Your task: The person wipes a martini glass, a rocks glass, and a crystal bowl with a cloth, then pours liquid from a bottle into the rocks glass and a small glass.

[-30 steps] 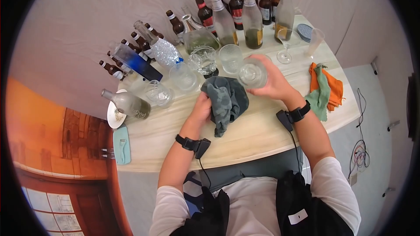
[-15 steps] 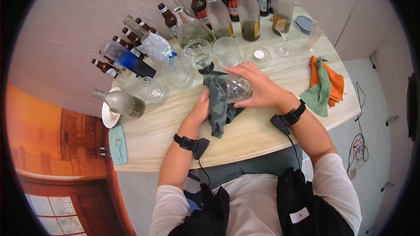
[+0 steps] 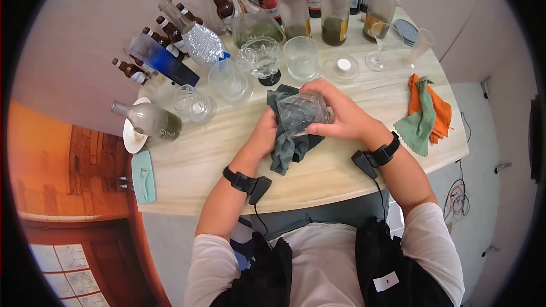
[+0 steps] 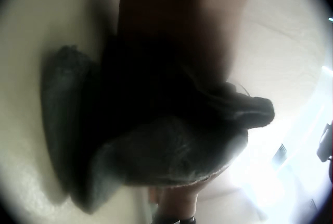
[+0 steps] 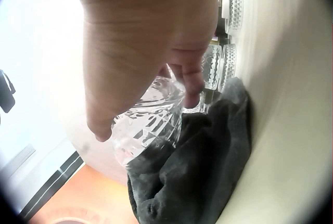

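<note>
Between the two hands is a clear cut-glass vessel (image 3: 302, 112), lying tilted against a dark grey cloth (image 3: 283, 149). My left hand (image 3: 264, 132) grips the cloth at its left side; that hand's fingers are mostly hidden by it. With thumb and fingers curled round the right end of the glass, my right hand (image 3: 344, 112) holds it. In the right wrist view the glass (image 5: 148, 130) meets the folds of the cloth (image 5: 197, 167). The left wrist view is dark, showing mainly the cloth (image 4: 171, 151).
Behind the hands stand a footed glass bowl (image 3: 260, 59), tumblers (image 3: 302, 59), a round glass lid (image 3: 342, 67) and several bottles (image 3: 335, 14). Orange (image 3: 441, 115) and green (image 3: 418, 128) cloths lie right. At left are a grey bottle (image 3: 149, 120), a white plate (image 3: 134, 139) and a teal tray (image 3: 144, 179).
The glass has turned over from its base facing up and moved left against the cloth, with my right hand round it. The round lid behind has come into view.
</note>
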Demonstrator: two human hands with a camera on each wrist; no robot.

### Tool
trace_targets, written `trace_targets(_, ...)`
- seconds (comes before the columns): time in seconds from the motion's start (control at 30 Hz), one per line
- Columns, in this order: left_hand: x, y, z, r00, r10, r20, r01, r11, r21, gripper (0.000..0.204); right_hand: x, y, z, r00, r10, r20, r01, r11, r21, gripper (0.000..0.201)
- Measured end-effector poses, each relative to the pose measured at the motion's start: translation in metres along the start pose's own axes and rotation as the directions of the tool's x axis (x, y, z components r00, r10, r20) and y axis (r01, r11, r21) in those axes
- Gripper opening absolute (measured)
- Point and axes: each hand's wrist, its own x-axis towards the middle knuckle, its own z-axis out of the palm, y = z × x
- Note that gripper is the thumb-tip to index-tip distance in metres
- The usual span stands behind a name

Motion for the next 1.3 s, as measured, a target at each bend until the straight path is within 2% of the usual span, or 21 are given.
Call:
trace_targets(0.07,0.001,-0.003,0.002,1.000,0.023,-0.019,-0.023,0.999,-0.028,0.051,-0.001,0.000,0.002,0.990,0.140,0.016,-0.140,0.976,0.164,0.059)
trace_targets(0.1,0.002,-0.004,0.003,0.998,0.046,-0.030,-0.048,0.998,-0.050,0.050,-0.001,0.002,0.003,0.990,0.140,0.020,-0.142,0.976,0.165,0.059)
trace_targets(0.17,0.004,-0.009,0.000,0.997,0.053,-0.057,-0.053,0.999,-0.002,0.051,-0.001,0.007,0.004,0.918,0.388,0.080,-0.392,0.864,0.317,0.053)
trace_targets(0.23,0.004,-0.009,-0.002,0.995,0.060,-0.079,-0.056,0.997,0.046,0.051,0.000,0.005,0.004,0.929,0.357,0.102,-0.368,0.850,0.377,0.055)
trace_targets(0.3,0.002,-0.007,-0.003,0.989,0.103,-0.102,-0.106,0.994,-0.022,0.042,-0.001,0.002,0.006,0.937,0.329,0.117,-0.347,0.831,0.435,0.058)
trace_targets(0.37,0.003,-0.003,-0.002,0.987,0.125,-0.106,-0.122,0.992,0.028,0.041,0.000,-0.001,0.009,0.966,0.234,0.109,-0.257,0.836,0.485,0.073)
trace_targets(0.4,0.003,-0.003,-0.002,0.985,0.134,-0.111,-0.132,0.991,0.031,0.042,0.000,-0.005,0.009,0.965,0.236,0.110,-0.260,0.836,0.484,0.073)
trace_targets(0.47,0.003,-0.005,-0.004,0.983,0.143,-0.118,-0.140,0.990,0.033,0.042,0.002,-0.013,0.006,0.975,0.190,0.116,-0.220,0.896,0.386,0.094)
trace_targets(0.57,0.004,-0.007,-0.004,0.983,0.158,-0.093,-0.161,0.986,-0.033,0.044,0.001,-0.009,0.008,0.982,0.168,0.085,-0.188,0.905,0.382,0.098)
trace_targets(0.63,0.004,-0.004,-0.001,0.976,0.199,-0.091,-0.202,0.979,-0.026,0.046,0.001,-0.007,0.006,0.984,0.155,0.087,-0.175,0.931,0.319,0.098)
trace_targets(0.8,0.002,-0.009,-0.005,0.973,0.208,-0.100,-0.208,0.978,0.011,0.041,-0.001,0.003,0.006,0.988,0.133,0.080,-0.144,0.976,0.163,0.095)
trace_targets(0.9,0.001,-0.010,-0.006,0.964,0.239,-0.114,-0.233,0.971,0.057,0.038,-0.001,0.009,0.007,0.995,0.067,0.080,-0.077,0.989,0.126,0.090)
trace_targets(0.97,0.001,-0.011,-0.006,0.955,0.270,-0.126,-0.263,0.962,0.070,0.037,-0.001,0.012,0.009,0.997,-0.071,0.014,0.070,0.995,0.075,0.082)
trace_targets(1.1,0.001,-0.011,-0.008,0.956,0.269,-0.114,-0.262,0.962,0.075,0.036,0.000,0.009,0.008,0.997,-0.076,0.028,0.074,0.996,0.052,0.081)
trace_targets(1.2,0.000,-0.006,-0.005,0.969,0.223,-0.104,-0.214,0.973,0.086,0.034,-0.001,0.001,0.007,1.000,0.001,0.027,-0.003,0.997,0.074,0.082)
trace_targets(1.27,0.001,-0.006,-0.004,0.975,0.196,-0.106,-0.189,0.979,0.070,0.033,0.001,-0.007,0.007,0.994,0.110,0.023,-0.113,0.968,0.226,0.078)
trace_targets(1.3,0.001,-0.007,-0.004,0.974,0.207,-0.092,-0.199,0.976,0.083,0.033,0.001,-0.006,0.007,0.994,0.109,0.026,-0.113,0.967,0.227,0.078)
